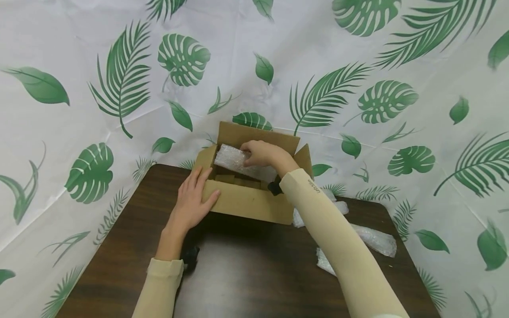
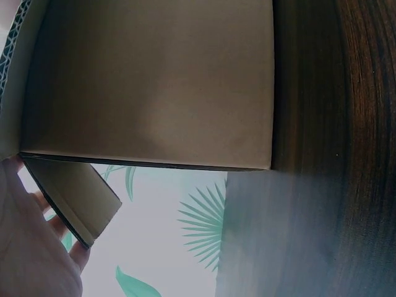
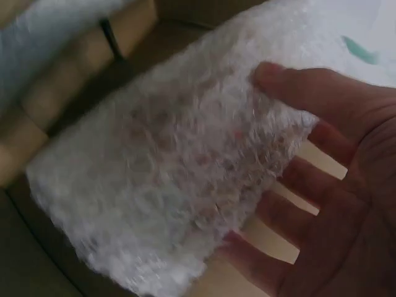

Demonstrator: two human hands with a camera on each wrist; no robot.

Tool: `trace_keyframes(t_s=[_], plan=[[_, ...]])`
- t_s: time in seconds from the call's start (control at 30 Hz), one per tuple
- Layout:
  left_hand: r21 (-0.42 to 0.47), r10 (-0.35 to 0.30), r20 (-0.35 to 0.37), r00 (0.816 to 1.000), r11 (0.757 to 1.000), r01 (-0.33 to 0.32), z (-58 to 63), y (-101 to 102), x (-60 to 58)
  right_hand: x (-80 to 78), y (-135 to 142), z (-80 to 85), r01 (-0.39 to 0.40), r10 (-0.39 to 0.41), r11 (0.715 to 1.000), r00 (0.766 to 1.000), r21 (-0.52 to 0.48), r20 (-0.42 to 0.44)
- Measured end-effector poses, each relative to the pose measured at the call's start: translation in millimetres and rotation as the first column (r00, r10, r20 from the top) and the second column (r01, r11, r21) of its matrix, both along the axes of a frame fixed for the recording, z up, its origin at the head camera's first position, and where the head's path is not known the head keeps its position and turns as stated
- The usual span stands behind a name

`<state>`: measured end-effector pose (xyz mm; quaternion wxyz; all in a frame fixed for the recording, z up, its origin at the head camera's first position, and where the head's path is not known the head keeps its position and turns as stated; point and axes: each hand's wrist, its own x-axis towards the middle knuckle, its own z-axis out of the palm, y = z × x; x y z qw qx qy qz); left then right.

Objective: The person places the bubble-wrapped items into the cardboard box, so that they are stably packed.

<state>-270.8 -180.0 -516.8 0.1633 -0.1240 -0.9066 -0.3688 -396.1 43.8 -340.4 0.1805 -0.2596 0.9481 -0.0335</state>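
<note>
A cardboard box (image 1: 246, 201) with raised flaps stands on the dark table. My left hand (image 1: 192, 198) lies on its left flap (image 1: 203, 160), fingers stretched along it and thumb spread toward the front wall. In the left wrist view, part of this hand (image 2: 37, 247) shows at the edge of the folded-out flap (image 2: 80, 198). With thumb on one face and fingers on the other, my right hand (image 1: 264, 155) grips a flat bubble-wrapped packet (image 1: 230, 157) at the box opening. The bubble wrap (image 3: 167, 154) hides what is inside.
Several more bubble-wrapped packets (image 1: 375, 240) lie on the table (image 1: 246, 269) to the right, partly behind my right sleeve (image 1: 334, 234). In the right wrist view, another bubble-wrapped piece (image 3: 49, 37) shows at upper left. A leaf-printed sheet (image 1: 238, 53) hangs behind the table.
</note>
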Motion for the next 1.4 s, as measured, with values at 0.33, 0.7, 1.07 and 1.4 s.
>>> trace_keyframes(t_s=[0.33, 0.7, 1.07, 1.4], plan=[[0.006, -0.008, -0.014, 1.000, 1.000, 0.008, 0.2, 1.1, 1.0, -17.8, -3.7, -30.0, 0.052, -0.053, 0.998, 0.996, 0.025, 0.076], [0.001, 0.002, -0.006, 1.000, 1.000, -0.002, 5.4, 0.8, 0.6, -10.2, -8.7, -26.1, 0.079, -0.079, 0.996, 0.997, 0.050, -0.002], [0.008, -0.007, 0.006, 1.000, 1.000, 0.007, 4.1, 2.6, 3.1, -6.3, -7.9, -24.4, 0.095, -0.096, 0.995, 0.994, 0.042, 0.046], [-0.001, -0.003, 0.018, 1.000, 1.000, 0.003, 4.6, 1.5, 2.5, 5.1, 1.8, -19.3, 0.048, -0.049, 0.998, 0.999, -0.030, -0.015]])
